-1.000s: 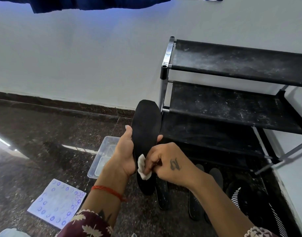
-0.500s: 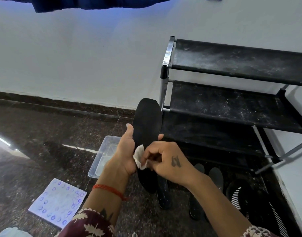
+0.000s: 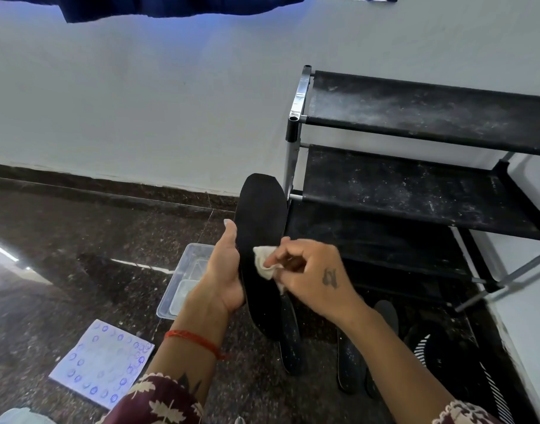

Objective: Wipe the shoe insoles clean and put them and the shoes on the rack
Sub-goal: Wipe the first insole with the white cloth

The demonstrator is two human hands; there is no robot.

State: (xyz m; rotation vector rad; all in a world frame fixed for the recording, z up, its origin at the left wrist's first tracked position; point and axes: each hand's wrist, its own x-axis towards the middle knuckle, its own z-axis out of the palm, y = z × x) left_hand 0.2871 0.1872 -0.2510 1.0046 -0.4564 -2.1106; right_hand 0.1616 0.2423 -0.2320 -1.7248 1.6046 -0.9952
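Black insole [image 3: 259, 228] upright, toe up, gripped by left hand [image 3: 224, 270]. Right hand [image 3: 308, 270] pinches white wipe [image 3: 264, 261] against insole. Other insoles [image 3: 290, 341] flat on floor. 3-tier black rack [image 3: 415, 191] dusty.

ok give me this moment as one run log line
step: wiping insole | left hand: holds black insole upright | right hand: presses white wipe on it | rack: shelves bare
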